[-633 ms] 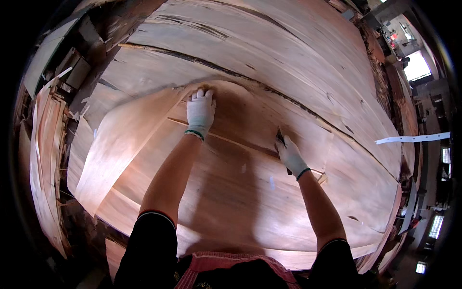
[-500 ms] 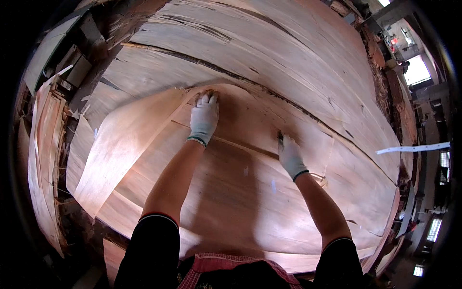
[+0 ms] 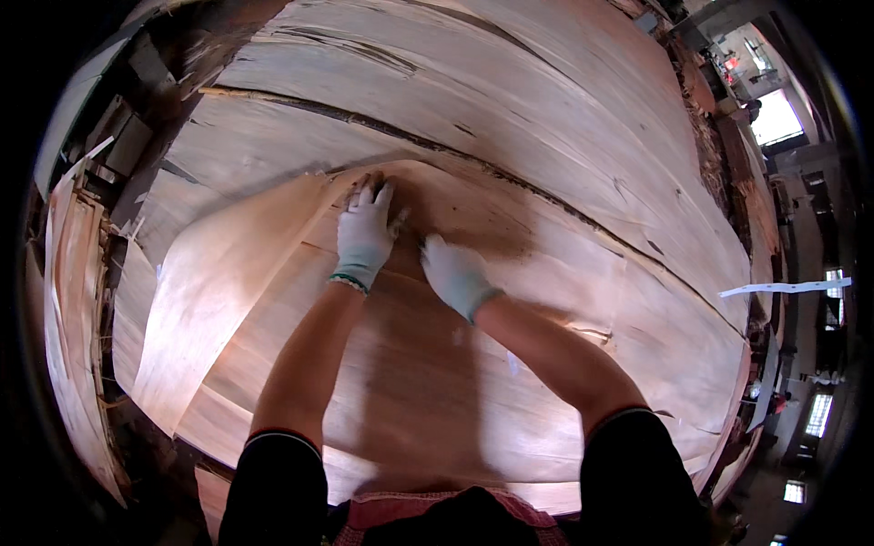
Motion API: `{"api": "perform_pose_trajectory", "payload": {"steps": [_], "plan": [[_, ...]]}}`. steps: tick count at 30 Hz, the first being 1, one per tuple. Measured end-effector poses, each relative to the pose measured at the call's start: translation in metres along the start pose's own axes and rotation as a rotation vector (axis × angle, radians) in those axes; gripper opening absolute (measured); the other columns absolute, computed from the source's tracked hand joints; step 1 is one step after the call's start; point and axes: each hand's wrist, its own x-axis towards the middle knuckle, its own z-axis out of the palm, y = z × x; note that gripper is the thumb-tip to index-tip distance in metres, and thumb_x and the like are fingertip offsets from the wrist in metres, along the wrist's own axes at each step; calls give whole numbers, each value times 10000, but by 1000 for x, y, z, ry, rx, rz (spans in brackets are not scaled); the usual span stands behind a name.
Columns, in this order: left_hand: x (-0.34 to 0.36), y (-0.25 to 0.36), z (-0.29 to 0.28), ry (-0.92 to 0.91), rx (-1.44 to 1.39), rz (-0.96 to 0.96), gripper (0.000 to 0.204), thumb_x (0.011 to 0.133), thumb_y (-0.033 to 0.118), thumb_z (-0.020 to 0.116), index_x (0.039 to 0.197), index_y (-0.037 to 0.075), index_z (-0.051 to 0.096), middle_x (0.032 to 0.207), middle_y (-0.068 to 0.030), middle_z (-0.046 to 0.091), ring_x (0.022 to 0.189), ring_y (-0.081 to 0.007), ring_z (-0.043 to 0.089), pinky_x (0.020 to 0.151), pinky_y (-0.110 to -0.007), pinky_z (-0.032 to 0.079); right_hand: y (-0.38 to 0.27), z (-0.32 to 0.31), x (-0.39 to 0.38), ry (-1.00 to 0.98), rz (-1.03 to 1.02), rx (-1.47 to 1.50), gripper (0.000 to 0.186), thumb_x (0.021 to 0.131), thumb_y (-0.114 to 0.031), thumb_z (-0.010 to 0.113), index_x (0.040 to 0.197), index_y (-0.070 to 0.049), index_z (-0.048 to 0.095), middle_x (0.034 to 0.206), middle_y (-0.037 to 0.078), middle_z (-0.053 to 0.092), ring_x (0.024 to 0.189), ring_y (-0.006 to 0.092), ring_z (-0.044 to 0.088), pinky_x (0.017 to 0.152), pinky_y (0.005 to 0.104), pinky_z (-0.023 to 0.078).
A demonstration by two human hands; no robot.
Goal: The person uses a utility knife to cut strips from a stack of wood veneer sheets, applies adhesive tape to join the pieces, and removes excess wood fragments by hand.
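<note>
Both hands wear white work gloves with green cuffs. My left hand (image 3: 364,229) lies palm down near the far edge of a thin wood veneer sheet (image 3: 410,391), its fingers stretched out and slightly apart. Just to its right is my right hand (image 3: 455,276), slanting inward over the sheet; motion smears its fingers, so their grip is unclear. Left of my hands, a pale veneer flap (image 3: 232,259) is folded over, with its edge running diagonally. A dark shadow lies on the sheet between my arms.
Beyond my hands spread more veneer layers (image 3: 564,109), crossed by a long dark split (image 3: 437,144). Loose veneer strips (image 3: 73,318) stand along the left. A small torn spot (image 3: 592,332) shows right of my right forearm. A white strip (image 3: 783,288) appears at the right.
My right hand has swept left and come close to my left hand. My left hand stays at the sheet's far edge, its thumb now spread out. The whole view has shifted slightly.
</note>
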Motion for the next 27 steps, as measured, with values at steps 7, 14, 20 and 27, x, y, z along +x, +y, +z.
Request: {"api": "perform_pose_trajectory", "payload": {"steps": [7, 14, 20, 27], "plan": [[3, 8, 2, 88, 36, 73, 521, 866, 406, 637, 1292, 121, 543, 1378, -193, 456, 1251, -404, 433, 1057, -461, 362, 194, -51, -126, -219, -90, -261, 173, 872, -226, 593, 979, -110, 522, 692, 112, 614, 581, 308, 624, 504, 434, 498], [-7, 1, 8, 67, 139, 34, 626, 839, 455, 650, 1328, 99, 489, 1381, -203, 449, 1270, -408, 416, 1097, -450, 308, 245, -98, -122, -50, -8, -213, 326, 931, -349, 552, 1211, -183, 578, 918, 163, 671, 732, 337, 658, 643, 424, 534], [0, 7, 6, 57, -132, -28, 929, 716, 454, 764, 1428, 45, 328, 1394, -189, 447, 1283, -378, 425, 1068, -459, 347, 31, -39, 84, 45, -531, -275, 147, 852, -149, 512, 959, -77, 582, 837, 188, 653, 808, 377, 654, 656, 490, 508], [6, 10, 7, -96, 52, -79, 745, 791, 534, 669, 1334, 53, 502, 1398, -214, 443, 1288, -386, 419, 1063, -445, 364, 107, -49, 39, -1, -264, -425, 125, 889, -192, 494, 942, -99, 560, 730, 161, 653, 649, 337, 655, 548, 486, 490]]}}
